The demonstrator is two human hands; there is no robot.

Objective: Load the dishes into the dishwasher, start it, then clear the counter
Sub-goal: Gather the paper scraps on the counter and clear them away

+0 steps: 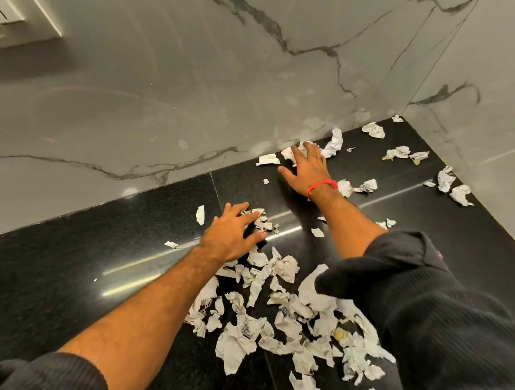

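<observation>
Counter (73, 266): black, glossy stone, meeting a grey marbled wall at the back and right.
Paper scraps (276, 323): white, crumpled and torn, heaped thick at the near centre, looser bits scattered toward the far right corner.

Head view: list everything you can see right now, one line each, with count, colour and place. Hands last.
counter: one, glossy black, fills the lower frame into the right corner.
wall: two faces meeting at the right, grey marble with dark veins.
socket plate: one, white, on the wall at top left.
paper pile: many crumpled scraps, white with print, heaped at lower centre.
loose scraps: over a dozen, white, scattered toward the back right corner.
wrist thread: one, red, on the right wrist.
sleeves: two, dark, pushed up both forearms.
left hand: fingers spread flat on scraps at centre.
right hand: fingers spread over scraps by the wall.
</observation>
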